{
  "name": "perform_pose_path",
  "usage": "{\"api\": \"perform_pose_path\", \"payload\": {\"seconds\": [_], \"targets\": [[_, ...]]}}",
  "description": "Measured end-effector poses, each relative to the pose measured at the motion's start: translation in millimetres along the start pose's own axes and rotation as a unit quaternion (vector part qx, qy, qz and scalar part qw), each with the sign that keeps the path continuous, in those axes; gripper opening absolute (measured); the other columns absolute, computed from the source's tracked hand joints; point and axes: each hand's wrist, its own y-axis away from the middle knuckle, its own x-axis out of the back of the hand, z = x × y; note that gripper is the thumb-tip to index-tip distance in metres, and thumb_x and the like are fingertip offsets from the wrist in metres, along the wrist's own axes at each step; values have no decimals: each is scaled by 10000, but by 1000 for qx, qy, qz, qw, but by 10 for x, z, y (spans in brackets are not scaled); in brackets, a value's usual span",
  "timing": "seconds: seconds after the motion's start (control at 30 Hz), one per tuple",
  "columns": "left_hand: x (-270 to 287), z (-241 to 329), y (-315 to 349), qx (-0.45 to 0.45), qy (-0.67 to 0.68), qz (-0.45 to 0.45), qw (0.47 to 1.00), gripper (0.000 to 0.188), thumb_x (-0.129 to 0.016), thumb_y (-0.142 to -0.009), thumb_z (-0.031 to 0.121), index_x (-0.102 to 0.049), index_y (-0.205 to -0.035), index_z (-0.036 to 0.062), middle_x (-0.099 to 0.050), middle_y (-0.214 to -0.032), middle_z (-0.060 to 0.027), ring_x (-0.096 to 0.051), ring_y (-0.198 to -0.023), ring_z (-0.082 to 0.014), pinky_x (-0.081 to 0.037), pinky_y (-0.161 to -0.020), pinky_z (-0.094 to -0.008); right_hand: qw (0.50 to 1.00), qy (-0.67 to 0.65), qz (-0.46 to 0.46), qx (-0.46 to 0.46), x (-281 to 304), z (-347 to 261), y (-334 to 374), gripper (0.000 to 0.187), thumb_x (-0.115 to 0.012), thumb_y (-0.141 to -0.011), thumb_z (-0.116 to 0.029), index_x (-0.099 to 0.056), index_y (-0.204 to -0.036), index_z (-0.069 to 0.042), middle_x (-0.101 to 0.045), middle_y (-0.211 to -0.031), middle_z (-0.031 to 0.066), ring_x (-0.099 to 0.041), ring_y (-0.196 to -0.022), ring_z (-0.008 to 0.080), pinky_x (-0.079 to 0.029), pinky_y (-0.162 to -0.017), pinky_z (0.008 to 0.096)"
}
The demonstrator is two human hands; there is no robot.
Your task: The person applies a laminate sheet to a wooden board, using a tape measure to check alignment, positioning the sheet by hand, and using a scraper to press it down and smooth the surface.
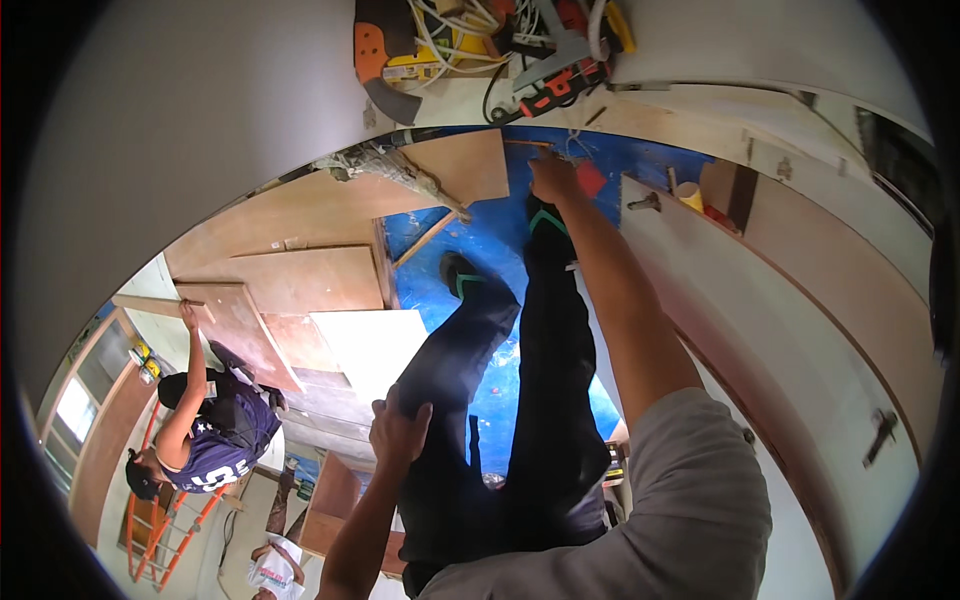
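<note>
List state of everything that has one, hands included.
left hand, open on left thigh
right hand, at thin orange stick; can't tell if closed on it
orange-and-black power tool, on or off unclear
white cord, tangled
plywood panels, overlapping
blue floor covering, pale marks on it
orange ladder, folded or spread unclear

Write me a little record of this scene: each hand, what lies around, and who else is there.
Left hand: resting on the person's dark-trousered left leg
Right hand: stretched low, at a thin orange stick; grip unclear
Floor: blue covering
Left side: wooden boards, white panel
Right side: pale panel
Top of view: red-and-black tool
Co-worker in purple jersey: raised hand at a board
Another person: white shirt, partly in view
Ladder: orange
</note>
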Motion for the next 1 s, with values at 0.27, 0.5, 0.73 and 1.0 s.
{"api": "perform_pose_path", "payload": {"seconds": [0.27, 0.5, 0.73, 1.0], "targets": [[58, -30, -185, -2, 23, 28, 999, 737, -729, -813, 443, -435, -1413, 133, -520, -1177, -233, -576, -1082, -441, -479, -907, -541, 994, 104, -12, -9, -426, -160, -342, 352, -583, -858, -158, -665, -1196, -107, -434, -1419, 186, -513, -1272, 373, -466, -972, 538], [184, 17, -257, -14, 28, 27, 999, 741, -740, -807, 423, -439, -1411, 118, -522, -1155, -235, -580, -1069, -445, -482, -903, -540, 989, 109, 93, -34, -769, 155, -272, 183, -536, -910, -133, -692, -983, -72, -634, -1116, 154, -629, -1100, 333, -507, -880, 516], [218, 22, -269, -30, 48, 50, 997, 733, -751, -802, 424, -463, -1400, 113, -531, -1144, -239, -593, -1057, -446, -492, -895, -527, 990, 54, 79, -104, -618, 170, -376, 283, -512, -921, -119, -652, -1145, -18, -654, -1021, 183, -679, -888, 332, -565, -759, 439], [220, 24, -203, -47, 37, 26, 998, 727, -737, -810, 459, -493, -1387, 91, -554, -1162, -252, -619, -1041, -444, -510, -886, -518, 967, -190, 35, -168, 15, -348, 292, 698, -600, -778, -46, -401, -1446, -18, -500, -1359, 294, -490, -1278, 421, -423, -1061, 456]]}}
